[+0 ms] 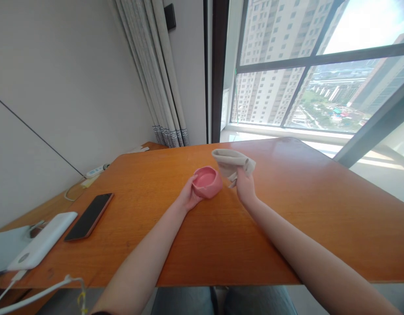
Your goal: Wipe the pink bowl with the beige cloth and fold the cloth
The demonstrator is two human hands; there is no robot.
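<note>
White, rounded oblong plastic slab [46,238] at left; black-screened flat phone [89,216] beside it on orange-brown wooden table [228,249]. Left hand [189,195], fingers partly curled, grips pink faceted bowl [207,183] over table's middle; contact below unclear. Right hand [245,187], closed, pinches folded off-white cloth [231,158] just beside bowl.

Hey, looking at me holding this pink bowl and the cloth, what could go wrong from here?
The pink bowl could slip or tip, since only your left hand holds it, at one side. The loose cloth bunched in your right hand might catch the bowl's rim. Your left forearm may snag the white cable near the table edge.
</note>
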